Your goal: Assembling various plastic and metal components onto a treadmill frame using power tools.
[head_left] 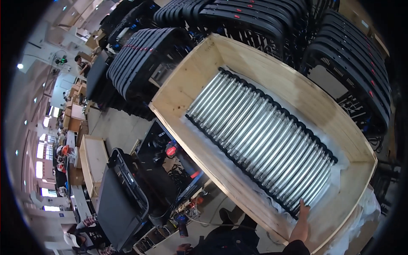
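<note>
**Hand on rollers in a crate**

A workshop hall: concrete floor (114,123), stacked black curved frames (144,55) at 11 o'clock. A pale plywood crate (272,68) holds ribbed steel rollers (259,136) on white foam. The right hand (302,214), at 5 o'clock, lies flat, fingers released, touching the nearest roller. The left hand is out of view.

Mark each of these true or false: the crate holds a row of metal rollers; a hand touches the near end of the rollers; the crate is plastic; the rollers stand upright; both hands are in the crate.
1. True: the wooden crate holds a row of metal rollers.
2. True: the right hand touches their near end.
3. False: the crate is bare wood.
4. False: the rollers lie flat, side by side.
5. False: only the right hand shows; the left is out of view.
</note>
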A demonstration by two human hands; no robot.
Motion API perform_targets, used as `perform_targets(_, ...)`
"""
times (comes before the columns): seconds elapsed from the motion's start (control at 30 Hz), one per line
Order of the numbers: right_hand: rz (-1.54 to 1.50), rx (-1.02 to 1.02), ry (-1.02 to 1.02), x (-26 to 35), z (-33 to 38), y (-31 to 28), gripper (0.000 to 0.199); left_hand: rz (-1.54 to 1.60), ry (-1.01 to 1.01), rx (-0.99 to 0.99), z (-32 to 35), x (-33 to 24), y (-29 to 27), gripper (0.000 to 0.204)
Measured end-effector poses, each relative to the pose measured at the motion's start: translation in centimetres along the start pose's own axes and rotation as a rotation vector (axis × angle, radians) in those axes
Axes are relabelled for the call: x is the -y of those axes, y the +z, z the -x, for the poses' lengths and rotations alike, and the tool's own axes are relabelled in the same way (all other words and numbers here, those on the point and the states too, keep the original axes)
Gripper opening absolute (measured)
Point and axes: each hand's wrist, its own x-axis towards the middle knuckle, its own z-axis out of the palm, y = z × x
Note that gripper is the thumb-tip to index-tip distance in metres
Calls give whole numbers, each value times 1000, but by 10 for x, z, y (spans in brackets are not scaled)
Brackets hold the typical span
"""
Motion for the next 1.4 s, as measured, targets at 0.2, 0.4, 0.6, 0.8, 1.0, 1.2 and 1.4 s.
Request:
perform_targets(0.2,-261,349,-19,54,21,-50,51,-93,193,57,10,-3,34,50)
perform_targets(0.4,-1087,641,64,147,77,-94,17,-148,453,127,27,-23,53,39)
perform_targets(0.6,-1105,799,-126,261,256,-143,14,-153,971,181,117,-115,65,35)
perform_targets(0.8,-467,1202,-619,319,482,-221,59,-383,1694,-267,220,-200,37,43)
perform_targets(1.0,314,1758,-773,366,598,-269,58,-821,2269,-903,294,-207,-16,60)
perform_targets(1.2,565,1941,-1057,401,661,-205,53,-808,1699,61,260,-133,-76,59)
perform_targets(1.4,91,1578,-861,437,681,-66,41,33,1248,596,239,-88,-113,35)
